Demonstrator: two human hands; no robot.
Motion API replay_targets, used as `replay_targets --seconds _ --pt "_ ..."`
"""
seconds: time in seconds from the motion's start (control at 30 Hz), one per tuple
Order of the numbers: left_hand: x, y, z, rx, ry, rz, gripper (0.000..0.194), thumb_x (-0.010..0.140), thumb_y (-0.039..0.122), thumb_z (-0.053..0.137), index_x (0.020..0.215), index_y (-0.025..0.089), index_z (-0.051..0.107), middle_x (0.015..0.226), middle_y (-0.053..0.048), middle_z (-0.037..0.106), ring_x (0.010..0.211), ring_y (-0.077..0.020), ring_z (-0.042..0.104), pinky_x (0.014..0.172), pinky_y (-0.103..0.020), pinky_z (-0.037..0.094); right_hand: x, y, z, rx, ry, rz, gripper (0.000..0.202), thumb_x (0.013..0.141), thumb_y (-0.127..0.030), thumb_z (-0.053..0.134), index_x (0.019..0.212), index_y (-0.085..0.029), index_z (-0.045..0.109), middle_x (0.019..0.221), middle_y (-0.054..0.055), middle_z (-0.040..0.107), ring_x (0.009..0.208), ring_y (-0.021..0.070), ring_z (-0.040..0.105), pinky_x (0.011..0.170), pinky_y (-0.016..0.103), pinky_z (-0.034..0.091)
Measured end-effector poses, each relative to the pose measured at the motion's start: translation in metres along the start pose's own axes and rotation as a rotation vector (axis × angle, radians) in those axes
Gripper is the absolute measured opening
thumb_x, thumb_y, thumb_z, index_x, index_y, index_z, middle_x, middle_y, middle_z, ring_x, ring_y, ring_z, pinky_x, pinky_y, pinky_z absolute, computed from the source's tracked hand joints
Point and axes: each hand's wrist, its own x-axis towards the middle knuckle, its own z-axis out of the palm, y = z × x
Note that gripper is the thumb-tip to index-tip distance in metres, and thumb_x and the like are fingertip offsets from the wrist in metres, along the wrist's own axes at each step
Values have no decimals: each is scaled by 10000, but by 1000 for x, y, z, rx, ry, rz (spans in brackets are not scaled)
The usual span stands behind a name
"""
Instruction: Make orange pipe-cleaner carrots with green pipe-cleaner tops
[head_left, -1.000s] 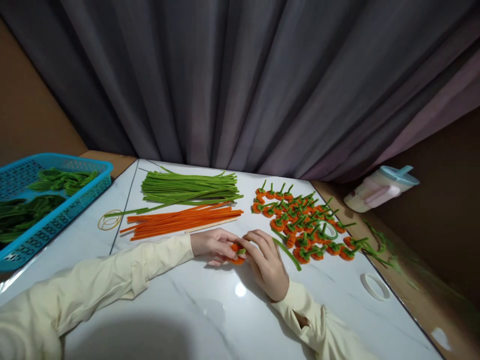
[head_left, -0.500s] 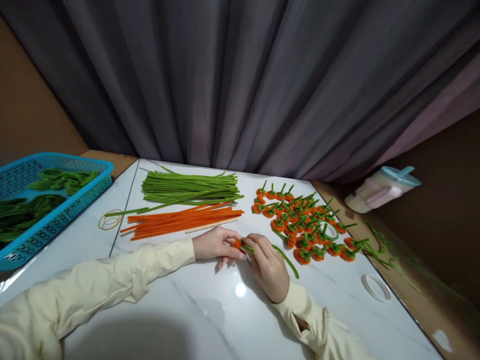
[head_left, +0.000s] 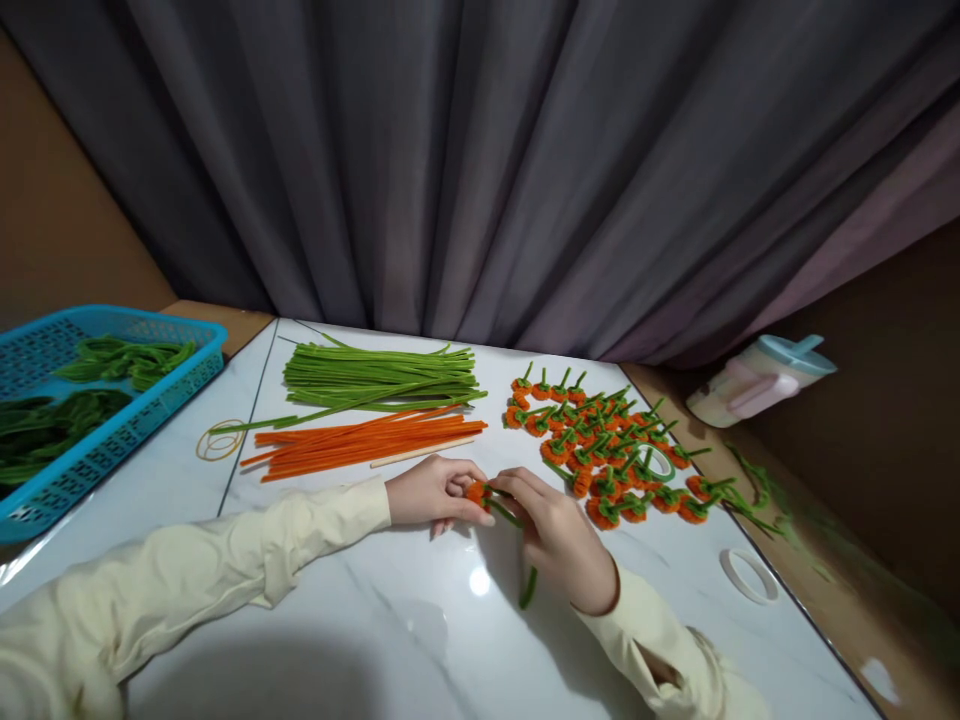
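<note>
Between the thumb and fingers of my left hand [head_left: 429, 491] is a small orange pipe-cleaner pumpkin [head_left: 477, 492], partly covered by the fingers. My right hand [head_left: 559, 535] is closed on a green pipe cleaner [head_left: 529, 586] at the pumpkin's top; its free end hangs below the palm. Just beyond my left hand lie a bundle of orange pipe cleaners [head_left: 360, 447] and a thin pale stick [head_left: 424, 454]. Further back is a thick bundle of green pipe cleaners [head_left: 379, 375]. Many orange pumpkins with green stems [head_left: 607, 430] stand grouped right of my right hand.
At the left is a blue plastic basket [head_left: 191, 375] holding dark green leafy pieces [head_left: 60, 425]. Loose rubber bands [head_left: 219, 441] lie near it. A green tape roll [head_left: 656, 462] rests among the pumpkins, a white ring [head_left: 750, 577] nearer the right edge, and a lidded cup [head_left: 754, 382] beyond.
My right hand has shifted right and slightly down, turning the green pipe cleaner so its free end now hangs below the hand. My left hand stays in place with the orange pumpkin.
</note>
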Motion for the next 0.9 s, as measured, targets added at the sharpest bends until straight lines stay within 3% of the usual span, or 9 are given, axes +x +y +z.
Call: replay_targets --seconds 0.27,0.47,0.67,0.9 --pt "0 2 -5 -88 -104 -7 426 748 442 558 988 89 546 524 4 565 333 -73 477 277 -150 328 6 11 -7 115 28 -23 192 850 -102 383 852 -173 562 803 56 569 708 140 552 634 239 451" --pt "-3 2 -4 70 -80 19 296 814 370 497 857 94 593 379 47 492 244 -36 332 274 -146 237 2 7 -4 0 31 -57 206 863 -112 353 868 -170 551 825 68 563 731 146 543 634 238 456" --pt "-3 0 1 215 -39 152 294 858 349 432 832 109 600 371 62 485 308 -52 441 399 -143 350 3 3 1 -6 93 -21 191 851 -104 359 832 -165 540 775 57 561 662 134 547 606 233 455" --pt "-3 -2 3 249 10 174 322 869 368 407 834 113 599 354 51 510 351 -77 497 471 -155 404 -8 -9 19 10 175 122 183 811 -74 380 791 -162 539 688 42 601 575 145 569 526 235 425"
